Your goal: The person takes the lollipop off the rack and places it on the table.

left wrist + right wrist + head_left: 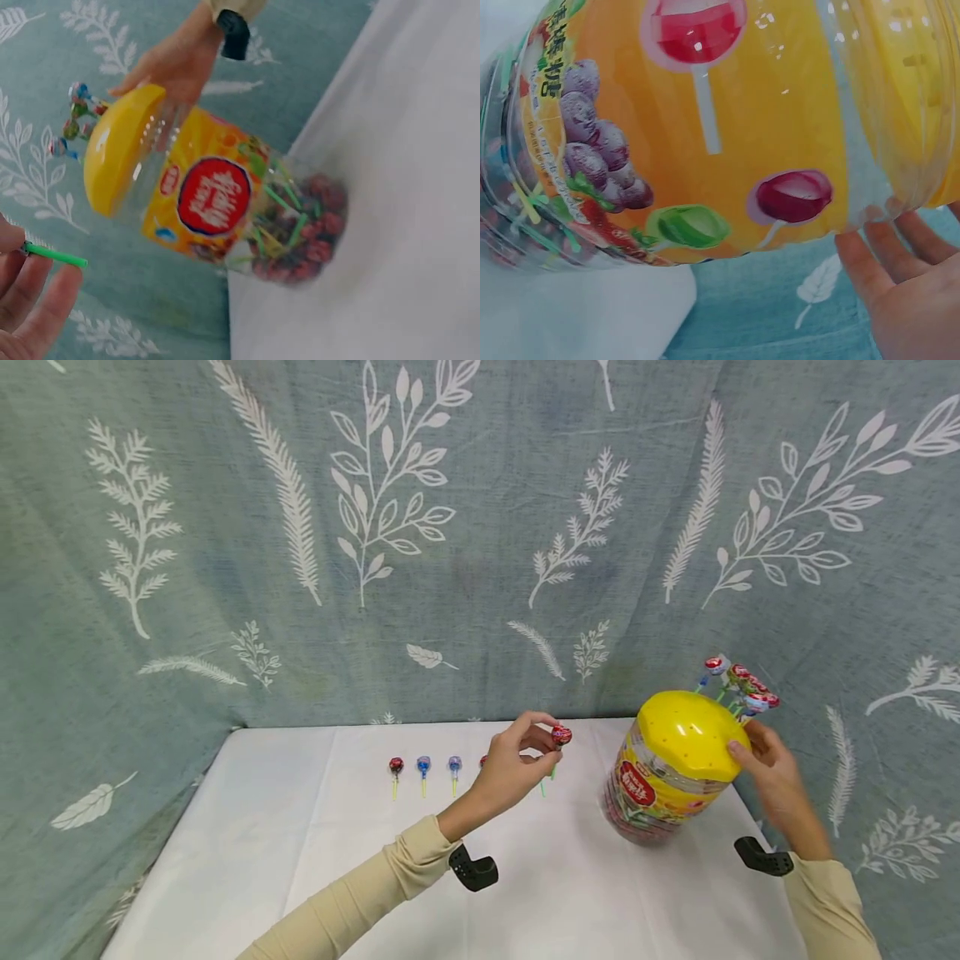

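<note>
Leaf-print cloth point(480, 568); left hand point(504, 771) pinches round lollipop point(561, 735), right hand point(780, 785) grips clear jar point(671, 767).

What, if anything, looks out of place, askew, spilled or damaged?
Nothing looks spilled or damaged. The lollipops standing in the yellow lid look lopsided, though: they crowd its back-right edge, while its front holds none. The jar also seems tilted, but the camera angle may exaggerate that.

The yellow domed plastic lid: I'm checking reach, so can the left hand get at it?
Probably yes: though the left hand holds a red, green-stemmed lollipop, nothing visible stands between it and the lid.
</note>
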A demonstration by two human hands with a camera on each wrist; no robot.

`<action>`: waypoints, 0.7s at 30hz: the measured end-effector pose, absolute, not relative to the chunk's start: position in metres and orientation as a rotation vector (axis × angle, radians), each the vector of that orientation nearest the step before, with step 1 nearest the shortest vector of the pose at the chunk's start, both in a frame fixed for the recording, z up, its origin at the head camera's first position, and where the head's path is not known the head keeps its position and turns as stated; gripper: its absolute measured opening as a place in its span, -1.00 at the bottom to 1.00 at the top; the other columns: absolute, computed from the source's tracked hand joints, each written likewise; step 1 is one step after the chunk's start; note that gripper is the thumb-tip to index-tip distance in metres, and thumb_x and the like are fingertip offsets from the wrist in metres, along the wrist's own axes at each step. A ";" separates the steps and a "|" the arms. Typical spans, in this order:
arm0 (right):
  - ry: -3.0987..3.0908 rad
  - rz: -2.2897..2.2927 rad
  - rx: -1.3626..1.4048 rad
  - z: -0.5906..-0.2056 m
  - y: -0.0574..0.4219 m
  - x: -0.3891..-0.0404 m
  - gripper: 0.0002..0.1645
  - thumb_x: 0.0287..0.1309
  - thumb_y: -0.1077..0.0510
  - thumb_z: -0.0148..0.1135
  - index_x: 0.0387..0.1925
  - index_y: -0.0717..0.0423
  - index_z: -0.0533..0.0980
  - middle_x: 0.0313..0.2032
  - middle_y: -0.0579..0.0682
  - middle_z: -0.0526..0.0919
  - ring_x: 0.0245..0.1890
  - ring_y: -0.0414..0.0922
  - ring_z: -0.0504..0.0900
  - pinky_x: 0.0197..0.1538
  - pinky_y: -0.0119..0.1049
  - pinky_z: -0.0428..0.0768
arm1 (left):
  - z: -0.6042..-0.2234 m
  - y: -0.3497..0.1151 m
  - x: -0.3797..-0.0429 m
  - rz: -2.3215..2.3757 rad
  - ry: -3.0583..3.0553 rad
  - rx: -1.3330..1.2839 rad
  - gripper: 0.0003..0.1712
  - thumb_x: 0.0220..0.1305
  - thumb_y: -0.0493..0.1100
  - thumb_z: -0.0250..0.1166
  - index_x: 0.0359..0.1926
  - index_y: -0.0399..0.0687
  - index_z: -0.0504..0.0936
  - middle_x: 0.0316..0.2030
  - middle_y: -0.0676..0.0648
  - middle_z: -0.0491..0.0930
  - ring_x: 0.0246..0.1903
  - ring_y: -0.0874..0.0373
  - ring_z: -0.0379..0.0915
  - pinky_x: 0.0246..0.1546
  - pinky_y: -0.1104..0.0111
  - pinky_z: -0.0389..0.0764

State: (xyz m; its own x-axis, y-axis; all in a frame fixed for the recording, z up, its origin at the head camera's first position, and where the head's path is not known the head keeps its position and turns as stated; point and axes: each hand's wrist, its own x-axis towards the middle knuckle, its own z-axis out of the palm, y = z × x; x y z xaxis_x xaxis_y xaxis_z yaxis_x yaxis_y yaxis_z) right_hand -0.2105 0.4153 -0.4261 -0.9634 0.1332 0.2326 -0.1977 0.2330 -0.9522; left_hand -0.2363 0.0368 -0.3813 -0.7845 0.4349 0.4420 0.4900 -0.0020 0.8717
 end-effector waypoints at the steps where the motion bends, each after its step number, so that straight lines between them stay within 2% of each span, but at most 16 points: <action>1: -2.262 1.765 0.048 -0.425 0.415 -0.210 -0.42 0.35 0.20 0.02 0.30 0.24 0.09 0.05 -0.22 0.29 0.00 -0.33 0.32 -0.06 -0.67 0.34 | -0.384 0.033 -0.235 -1.937 -2.204 -1.003 -0.61 0.19 -0.45 0.22 0.06 -0.32 0.42 -0.26 -0.28 0.61 -0.27 -0.09 0.58 -0.38 0.42 0.59; 5: -2.407 1.609 -0.035 -0.419 0.415 -0.208 -0.31 0.36 0.11 0.02 0.34 0.34 0.00 0.15 0.03 0.23 -0.01 -0.31 0.28 -0.08 -0.68 0.33 | -0.395 0.015 -0.230 -1.927 -2.257 -0.926 -0.61 0.17 -0.45 0.24 0.04 -0.28 0.43 -0.27 -0.27 0.61 -0.28 -0.10 0.59 -0.40 0.41 0.58; 9: -2.549 1.472 -0.088 -0.413 0.416 -0.208 -0.19 0.37 0.01 0.00 0.38 0.39 -0.09 0.27 0.33 0.09 0.11 -0.06 0.26 -0.09 -0.69 0.35 | -0.405 -0.004 -0.224 -1.954 -2.307 -0.823 -0.61 0.16 -0.45 0.25 0.03 -0.27 0.45 -0.28 -0.27 0.60 -0.28 -0.10 0.58 -0.41 0.41 0.61; 12: -2.597 1.432 -0.096 -0.411 0.417 -0.209 -0.17 0.36 -0.01 0.01 0.38 0.38 -0.09 0.27 0.35 0.08 0.17 0.18 0.19 -0.14 -0.68 0.37 | -0.412 -0.017 -0.220 -1.977 -2.340 -0.748 -0.61 0.15 -0.45 0.26 0.02 -0.28 0.45 -0.29 -0.28 0.59 -0.27 -0.11 0.57 -0.41 0.40 0.62; 14: -2.624 1.407 -0.094 -0.409 0.418 -0.209 -0.18 0.36 -0.02 0.02 0.37 0.37 -0.07 0.26 0.33 0.11 0.18 0.23 0.18 -0.16 -0.65 0.37 | -0.416 -0.025 -0.217 -1.993 -2.359 -0.696 -0.60 0.15 -0.45 0.27 0.03 -0.26 0.45 -0.29 -0.28 0.58 -0.26 -0.12 0.56 -0.41 0.37 0.63; 17: -2.655 1.391 -0.098 -0.407 0.418 -0.210 -0.19 0.35 -0.04 0.03 0.36 0.35 -0.05 0.24 0.28 0.13 0.17 0.21 0.19 -0.10 -0.49 0.42 | -0.421 -0.035 -0.213 -1.993 -2.375 -0.646 -0.59 0.15 -0.45 0.27 0.04 -0.23 0.44 -0.29 -0.26 0.57 -0.27 -0.14 0.56 -0.42 0.33 0.64; 21: -2.662 1.407 -0.109 -0.407 0.417 -0.210 -0.16 0.35 -0.07 0.02 0.37 0.34 -0.06 0.25 0.29 0.11 0.20 0.24 0.16 0.09 0.01 0.38 | -0.427 -0.046 -0.210 -1.981 -2.384 -0.591 -0.58 0.15 -0.46 0.26 0.05 -0.25 0.43 -0.29 -0.26 0.56 -0.28 -0.15 0.55 -0.43 0.21 0.64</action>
